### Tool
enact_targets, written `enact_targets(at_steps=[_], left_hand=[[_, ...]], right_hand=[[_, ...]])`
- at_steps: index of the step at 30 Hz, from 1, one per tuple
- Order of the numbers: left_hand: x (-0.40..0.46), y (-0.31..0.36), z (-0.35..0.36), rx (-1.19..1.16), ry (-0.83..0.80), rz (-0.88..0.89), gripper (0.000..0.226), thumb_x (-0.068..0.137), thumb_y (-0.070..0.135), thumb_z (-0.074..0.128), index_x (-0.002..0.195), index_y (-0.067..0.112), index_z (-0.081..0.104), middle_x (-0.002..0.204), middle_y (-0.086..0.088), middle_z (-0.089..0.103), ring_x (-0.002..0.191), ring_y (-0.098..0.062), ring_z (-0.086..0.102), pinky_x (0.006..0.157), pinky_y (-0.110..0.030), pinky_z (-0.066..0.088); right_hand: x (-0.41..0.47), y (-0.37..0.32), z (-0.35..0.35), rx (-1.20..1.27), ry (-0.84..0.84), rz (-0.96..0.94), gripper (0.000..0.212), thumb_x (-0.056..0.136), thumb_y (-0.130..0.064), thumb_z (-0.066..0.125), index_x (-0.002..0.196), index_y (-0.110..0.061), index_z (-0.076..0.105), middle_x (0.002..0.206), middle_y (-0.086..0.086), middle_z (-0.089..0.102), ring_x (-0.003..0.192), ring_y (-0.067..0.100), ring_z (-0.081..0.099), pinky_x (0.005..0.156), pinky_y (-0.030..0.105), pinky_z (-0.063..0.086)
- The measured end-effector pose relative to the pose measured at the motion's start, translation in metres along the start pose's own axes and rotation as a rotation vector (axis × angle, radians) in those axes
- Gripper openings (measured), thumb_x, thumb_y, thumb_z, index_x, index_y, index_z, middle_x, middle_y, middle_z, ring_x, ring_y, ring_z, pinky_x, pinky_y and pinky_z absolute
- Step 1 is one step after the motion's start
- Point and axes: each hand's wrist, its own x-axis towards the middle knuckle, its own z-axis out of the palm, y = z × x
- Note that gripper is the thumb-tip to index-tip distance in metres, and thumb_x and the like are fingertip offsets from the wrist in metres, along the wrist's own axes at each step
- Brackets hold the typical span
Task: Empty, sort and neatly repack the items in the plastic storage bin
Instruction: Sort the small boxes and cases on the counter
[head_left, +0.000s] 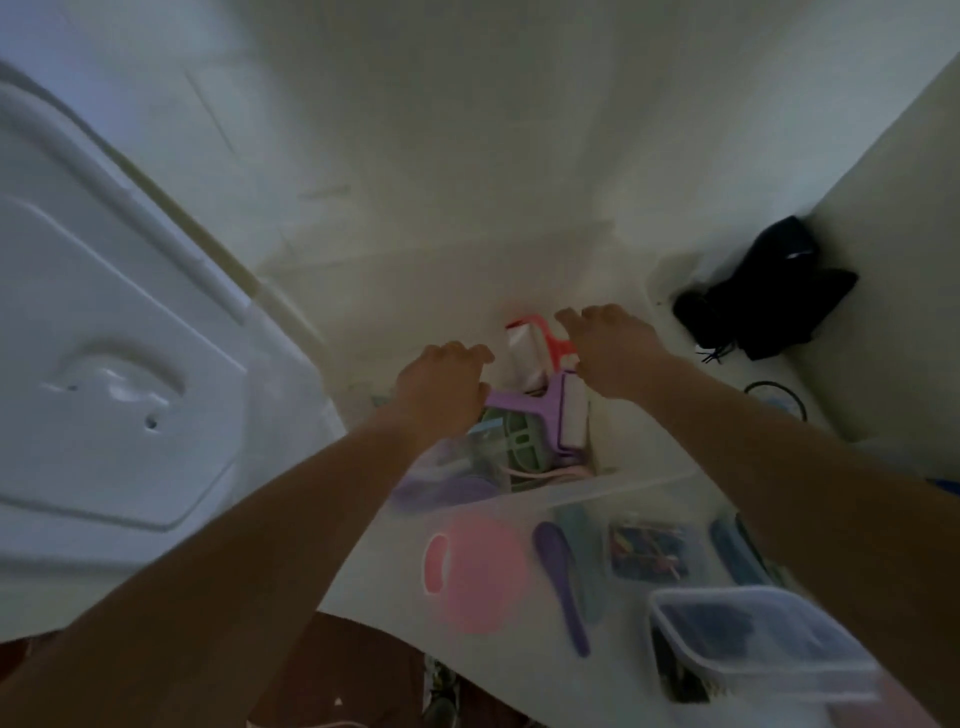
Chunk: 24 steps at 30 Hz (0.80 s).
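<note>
- The clear plastic storage bin (613, 483) stands on the white surface (441, 208), its near rim running across the lower middle of the view
- Inside the bin lie a lilac plastic lint roller with a white roll (550, 410), a coral-red lint roller with a white roll (530, 348) just beyond it, a pale green slotted plastic piece (514, 441), and a blurred purple rounded item (447, 491)
- The left hand (441, 387) reaches into the bin with curled fingers, its grip touching the lilac roller's handle; whether it is clamped on the handle I cannot tell
- The right hand (608, 348) hovers over the two rollers, knuckles bent; what its grip holds, if anything, is hidden
- Nearer the camera, outside the bin, lie a round pink plastic lid-like piece (475, 574), a purple plastic spoon-shaped tool (561, 582), a small clear pack of coloured bits (652, 551), a teal item (737, 551), and a clear lidded plastic box with dark contents (753, 644)
- A large white moulded plastic lid (114, 332) fills the left side
- A black crumpled fabric item (763, 291) and a black hair band (774, 397) lie to the right, well apart from the bin
</note>
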Motion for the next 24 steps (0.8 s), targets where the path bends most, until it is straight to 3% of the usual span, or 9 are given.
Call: enact_targets(at_steps=[3, 6, 9, 12, 16, 19, 24], left_hand=[[0.034, -0.008, 0.022, 0.012, -0.142, 0.011, 0.051, 0.092, 0.021, 0.056, 0.141, 0.031, 0.044, 0.129, -0.007, 0.058, 0.120, -0.030, 0.055, 0.091, -0.041, 0.049], [0.047, -0.017, 0.037, 0.012, -0.214, 0.038, 0.039, 0.088, 0.021, 0.060, 0.126, 0.028, 0.056, 0.118, -0.006, 0.065, 0.108, -0.029, 0.061, 0.085, -0.040, 0.052], [0.048, -0.025, 0.038, -0.051, -0.128, 0.063, 0.024, 0.084, 0.024, 0.065, 0.108, 0.026, 0.069, 0.107, -0.005, 0.070, 0.101, -0.029, 0.064, 0.083, -0.040, 0.054], [0.043, -0.026, 0.015, -0.169, 0.012, 0.139, 0.027, 0.079, 0.030, 0.064, 0.104, 0.028, 0.075, 0.104, 0.000, 0.074, 0.097, -0.024, 0.068, 0.085, -0.036, 0.053], [0.032, -0.024, -0.027, -0.164, 0.060, 0.201, 0.039, 0.070, 0.042, 0.053, 0.092, 0.022, 0.078, 0.088, -0.001, 0.076, 0.083, -0.022, 0.069, 0.075, -0.032, 0.053], [0.025, -0.019, -0.045, -0.194, 0.140, 0.244, 0.035, 0.074, 0.044, 0.056, 0.091, 0.023, 0.077, 0.084, 0.003, 0.075, 0.078, -0.017, 0.069, 0.075, -0.032, 0.051], [0.020, 0.010, -0.056, -0.311, 0.217, 0.315, 0.026, 0.076, 0.047, 0.068, 0.085, 0.024, 0.075, 0.075, 0.006, 0.072, 0.069, -0.014, 0.066, 0.071, -0.034, 0.050]], right_hand=[[0.016, 0.000, 0.013, -0.291, -0.008, -0.077, 0.040, 0.091, -0.011, 0.049, 0.131, -0.012, 0.046, 0.116, 0.010, 0.062, 0.113, 0.033, 0.052, 0.091, 0.039, 0.040], [0.021, 0.001, 0.020, -0.310, 0.017, -0.119, 0.032, 0.089, -0.005, 0.045, 0.119, -0.012, 0.054, 0.109, 0.009, 0.061, 0.105, 0.032, 0.056, 0.090, 0.039, 0.039], [0.019, 0.003, 0.009, -0.182, 0.061, -0.104, 0.022, 0.084, -0.009, 0.055, 0.105, -0.015, 0.060, 0.100, 0.007, 0.059, 0.091, 0.029, 0.060, 0.077, 0.036, 0.042], [0.011, 0.003, -0.017, -0.005, 0.198, -0.076, 0.015, 0.079, -0.012, 0.061, 0.094, -0.011, 0.064, 0.096, 0.009, 0.054, 0.079, 0.031, 0.059, 0.063, 0.034, 0.045], [-0.005, 0.001, -0.048, 0.041, 0.248, -0.057, 0.012, 0.078, -0.004, 0.064, 0.088, -0.009, 0.067, 0.093, 0.008, 0.054, 0.071, 0.029, 0.060, 0.061, 0.033, 0.048], [-0.011, -0.002, -0.049, 0.043, 0.194, -0.114, 0.006, 0.078, -0.011, 0.069, 0.084, -0.013, 0.067, 0.092, 0.004, 0.057, 0.077, 0.024, 0.063, 0.064, 0.029, 0.046], [-0.021, -0.006, -0.038, 0.449, 0.178, -0.234, 0.009, 0.077, -0.022, 0.063, 0.074, -0.018, 0.055, 0.073, -0.004, 0.047, 0.063, 0.019, 0.051, 0.060, 0.028, 0.033]])
